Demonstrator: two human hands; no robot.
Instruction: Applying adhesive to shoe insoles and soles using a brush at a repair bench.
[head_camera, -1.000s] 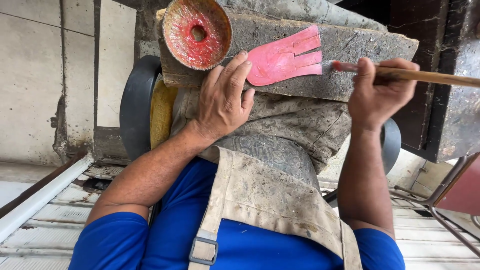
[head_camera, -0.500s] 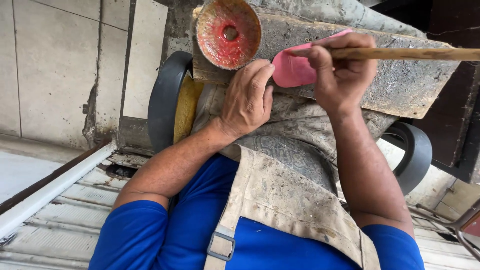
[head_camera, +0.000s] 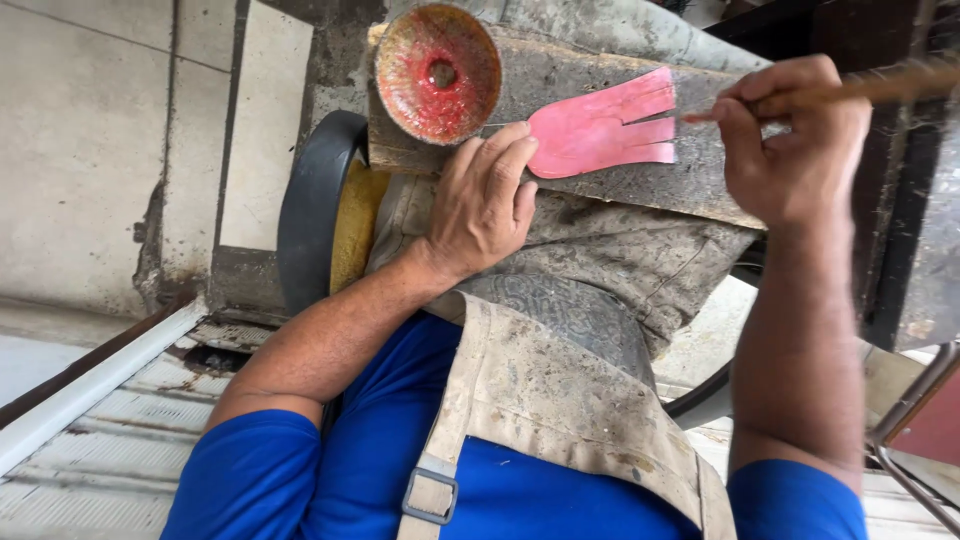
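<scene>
A pink flat cut-out piece (head_camera: 605, 128) with finger-like strips lies on a worn grey board (head_camera: 620, 185) across my lap. My left hand (head_camera: 485, 205) presses its near end down with the fingertips. My right hand (head_camera: 790, 140) grips a thin wooden brush handle (head_camera: 850, 88), whose tip is at the strips' far end. A round bowl (head_camera: 438, 72) smeared with red paint stands on the board's left end, just beyond my left hand.
A dirty canvas apron (head_camera: 560, 400) covers my blue clothes. A black wheel with a yellow hub (head_camera: 325, 215) stands left of my knees. Tiled floor (head_camera: 90, 150) lies to the left, a corrugated metal strip (head_camera: 110, 440) at lower left, and a metal frame (head_camera: 915, 400) at right.
My right hand has drawn the brush back from over the pink piece to its right end, uncovering the strips. My left hand has stayed pressed on the piece.
</scene>
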